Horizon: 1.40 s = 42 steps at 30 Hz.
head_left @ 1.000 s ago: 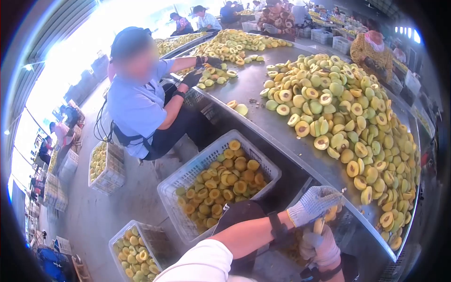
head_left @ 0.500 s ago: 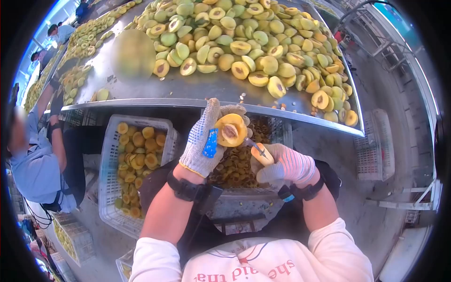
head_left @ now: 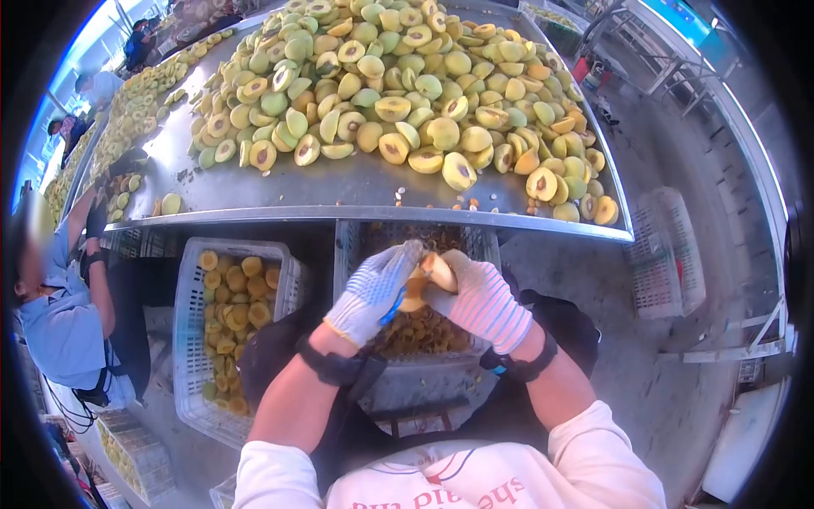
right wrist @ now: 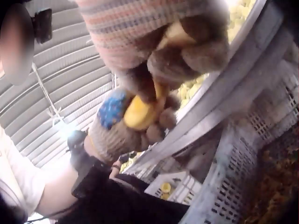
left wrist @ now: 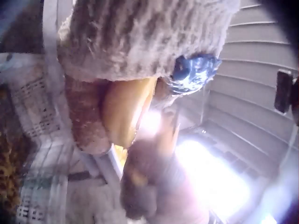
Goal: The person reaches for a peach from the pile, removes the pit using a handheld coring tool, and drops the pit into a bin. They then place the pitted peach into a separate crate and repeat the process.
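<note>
My gloved left hand (head_left: 370, 293), a blue patch on its glove, grips a yellow peach half (left wrist: 126, 112). The same peach half (right wrist: 140, 114) shows in the right wrist view, with the right fingers close against it. My right hand (head_left: 483, 297), in a striped glove, holds a pitting tool by its pale handle (head_left: 438, 271). The fingers hide the tool's metal end. Both hands meet over a crate (head_left: 485, 248) of dark brownish scraps, just before the table edge.
A metal table (head_left: 280, 197) bears a heap of halved peaches (head_left: 407, 93), many with pits. To the left stands a white crate (head_left: 188, 339) of yellow peach halves. Beyond it sits another person (head_left: 68, 331). A further crate (head_left: 670, 254) stands right of the table.
The view first swung from the left toward the table. Since then, the hands have come together, the peach half has turned so its cut face is hidden, and the tool's handle has tilted up.
</note>
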Each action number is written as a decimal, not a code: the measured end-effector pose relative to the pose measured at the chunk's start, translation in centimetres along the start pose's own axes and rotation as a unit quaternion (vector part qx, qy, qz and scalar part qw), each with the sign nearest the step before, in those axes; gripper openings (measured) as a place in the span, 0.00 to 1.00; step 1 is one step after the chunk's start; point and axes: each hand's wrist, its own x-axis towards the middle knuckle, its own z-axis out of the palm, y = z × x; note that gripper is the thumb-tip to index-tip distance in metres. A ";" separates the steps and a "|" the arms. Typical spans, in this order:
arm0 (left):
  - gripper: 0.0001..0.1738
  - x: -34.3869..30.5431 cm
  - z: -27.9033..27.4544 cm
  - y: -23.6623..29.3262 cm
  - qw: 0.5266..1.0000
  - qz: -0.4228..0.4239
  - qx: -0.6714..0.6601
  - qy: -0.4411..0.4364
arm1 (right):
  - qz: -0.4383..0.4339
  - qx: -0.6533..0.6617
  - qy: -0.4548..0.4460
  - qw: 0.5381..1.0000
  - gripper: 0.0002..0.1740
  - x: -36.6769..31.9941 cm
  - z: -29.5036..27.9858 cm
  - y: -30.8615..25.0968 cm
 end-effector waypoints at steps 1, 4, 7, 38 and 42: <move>0.18 -1.1 -1.1 1.5 0.997 0.026 0.073 -0.005 | -0.005 -0.019 -0.045 0.999 0.26 -0.1 -0.8 0.2; 0.15 -4.5 -7.5 4.3 0.869 0.131 0.474 0.049 | 0.027 -0.157 -0.200 0.967 0.29 -0.3 -3.7 -0.2; 0.15 -6.0 -10.9 6.6 0.737 0.089 0.627 0.235 | 0.029 -0.141 -0.069 0.987 0.29 1.3 -5.4 -0.6; 0.26 2.4 -3.0 1.3 0.920 0.218 -0.324 0.041 | 0.078 0.242 -0.034 0.967 0.26 7.6 -2.7 -8.4; 0.25 1.7 -1.8 2.1 0.925 0.162 -0.343 0.006 | -0.120 0.084 0.197 0.969 0.23 5.1 -0.2 -3.9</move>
